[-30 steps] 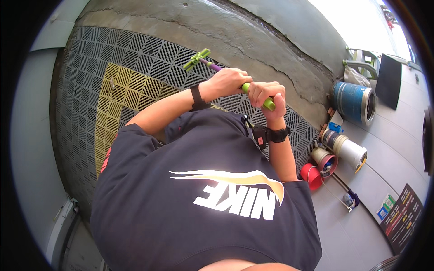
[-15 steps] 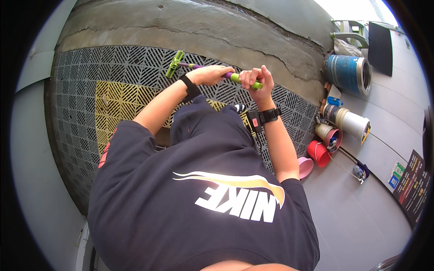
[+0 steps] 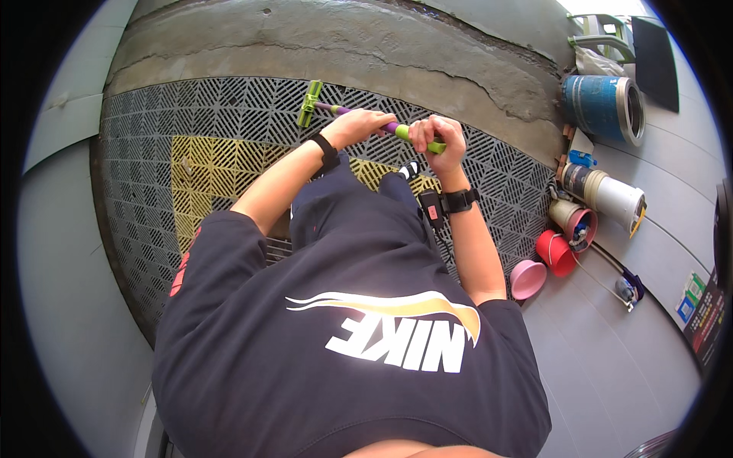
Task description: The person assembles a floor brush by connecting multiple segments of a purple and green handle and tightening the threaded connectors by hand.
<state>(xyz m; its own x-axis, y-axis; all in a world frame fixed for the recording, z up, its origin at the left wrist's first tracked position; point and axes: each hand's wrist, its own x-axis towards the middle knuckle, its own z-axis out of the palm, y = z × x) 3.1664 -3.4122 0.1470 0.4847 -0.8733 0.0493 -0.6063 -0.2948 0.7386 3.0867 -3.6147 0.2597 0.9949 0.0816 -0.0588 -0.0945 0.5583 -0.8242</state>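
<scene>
Furthest left of the left hand (image 3: 359,127), well apart from it, was a grey panel (image 3: 61,221). Between the two spread grey tiles (image 3: 130,145) with slotted patterns, and nearer the hand, on its left and toward the body, a patch of yellow tiles (image 3: 195,175). Just left of the hand was the green head (image 3: 309,104) of the mop (image 3: 403,133), over the grey tiles; whether it touched them could not be told. A black band (image 3: 327,153) circled the left wrist. The left hand, back upward, was wrapped around the purple part of the pole.

Beyond both hands ran cracked concrete (image 3: 336,57); toward the body from them was a dark shirt (image 3: 366,404). Just right of the left hand, the right hand (image 3: 439,140) was closed around the green grip near the mop's end. Nearer the body from that hand showed a shoe (image 3: 410,169), and a second band (image 3: 460,201) on the right wrist.

Well to the right of the right hand, toward the body, came a pink basin (image 3: 527,279), then a red bucket (image 3: 556,253). Farther right were a blue drum (image 3: 595,107), roughly level with the hand, a white bucket (image 3: 615,202) nearer the body, and a black board (image 3: 655,65).
</scene>
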